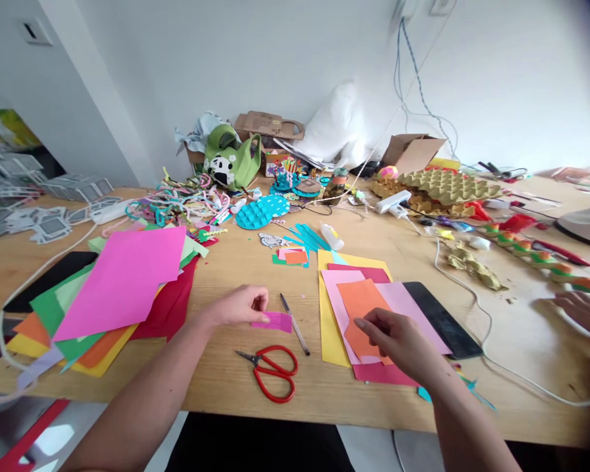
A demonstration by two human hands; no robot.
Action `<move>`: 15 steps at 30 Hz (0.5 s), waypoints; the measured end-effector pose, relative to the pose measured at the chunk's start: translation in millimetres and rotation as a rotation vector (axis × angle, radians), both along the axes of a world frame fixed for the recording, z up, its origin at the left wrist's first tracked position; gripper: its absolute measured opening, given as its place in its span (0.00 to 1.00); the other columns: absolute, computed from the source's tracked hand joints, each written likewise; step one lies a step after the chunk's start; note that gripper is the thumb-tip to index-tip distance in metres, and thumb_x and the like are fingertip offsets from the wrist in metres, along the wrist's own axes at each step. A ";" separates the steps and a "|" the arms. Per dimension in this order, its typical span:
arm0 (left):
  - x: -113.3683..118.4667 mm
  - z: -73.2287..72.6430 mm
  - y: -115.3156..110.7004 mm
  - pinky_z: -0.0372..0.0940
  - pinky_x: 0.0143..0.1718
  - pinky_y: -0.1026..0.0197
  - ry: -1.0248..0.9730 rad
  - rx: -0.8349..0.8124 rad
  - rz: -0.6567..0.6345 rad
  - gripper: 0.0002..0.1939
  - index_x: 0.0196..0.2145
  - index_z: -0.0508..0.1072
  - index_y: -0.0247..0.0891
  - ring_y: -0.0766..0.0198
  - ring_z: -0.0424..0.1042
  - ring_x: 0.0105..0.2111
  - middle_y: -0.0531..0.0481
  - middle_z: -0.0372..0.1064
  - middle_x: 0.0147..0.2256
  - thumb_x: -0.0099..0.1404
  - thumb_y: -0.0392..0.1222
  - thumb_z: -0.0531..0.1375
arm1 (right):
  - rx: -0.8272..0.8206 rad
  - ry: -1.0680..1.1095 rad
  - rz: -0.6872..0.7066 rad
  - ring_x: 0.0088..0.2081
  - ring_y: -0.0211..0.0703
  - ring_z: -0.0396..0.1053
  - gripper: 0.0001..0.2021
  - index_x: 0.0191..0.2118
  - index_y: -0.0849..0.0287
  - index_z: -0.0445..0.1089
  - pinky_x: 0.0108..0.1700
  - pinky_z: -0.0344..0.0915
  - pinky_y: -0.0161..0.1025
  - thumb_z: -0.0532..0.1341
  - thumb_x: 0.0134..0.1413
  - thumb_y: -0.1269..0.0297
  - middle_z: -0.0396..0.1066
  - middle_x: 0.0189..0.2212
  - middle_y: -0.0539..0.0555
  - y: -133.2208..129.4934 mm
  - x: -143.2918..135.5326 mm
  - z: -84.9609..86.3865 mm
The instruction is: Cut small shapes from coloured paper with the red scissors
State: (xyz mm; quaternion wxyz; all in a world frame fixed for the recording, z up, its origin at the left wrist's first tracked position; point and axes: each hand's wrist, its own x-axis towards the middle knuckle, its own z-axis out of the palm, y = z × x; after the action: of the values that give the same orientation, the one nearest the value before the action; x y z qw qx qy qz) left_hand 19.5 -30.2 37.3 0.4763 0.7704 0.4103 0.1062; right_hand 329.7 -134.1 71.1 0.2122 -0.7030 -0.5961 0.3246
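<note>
My left hand [248,306] pinches the left end of a small magenta paper piece [279,322] just above the wooden table. A pen [295,324] lies beside that piece, and red-handled scissors [275,372] rest below it. Over a stack of coloured sheets on the right is my right hand [384,329], fingers curled with thumb and index near an orange sheet [361,301]; whether they grip its edge is too small to tell. Beneath are pink and yellow sheets [328,328].
A paper pile [128,275] lies at left, with small cut pieces [292,255], a glue bottle [332,236] and blue strips [307,237] ahead. A white cable [465,292] crosses the right side. Another person's hand [583,311] rests at the far right.
</note>
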 end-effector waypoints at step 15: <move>187.1 5.1 -4.5 0.64 0.23 0.62 -0.445 -0.488 0.338 0.12 0.26 0.59 0.39 0.70 0.65 0.18 0.57 0.61 0.22 0.56 0.30 0.60 | 0.128 0.172 -0.416 0.16 0.36 0.61 0.21 0.23 0.58 0.66 0.17 0.56 0.32 0.61 0.44 0.42 0.64 0.15 0.49 -19.4 33.4 -11.0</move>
State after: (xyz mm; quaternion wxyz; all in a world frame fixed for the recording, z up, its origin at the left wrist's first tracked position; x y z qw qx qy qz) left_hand 206.6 -34.7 42.4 0.6993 0.5137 0.4313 0.2472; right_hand 363.1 -153.5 60.1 0.3686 -0.7655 -0.4376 0.2943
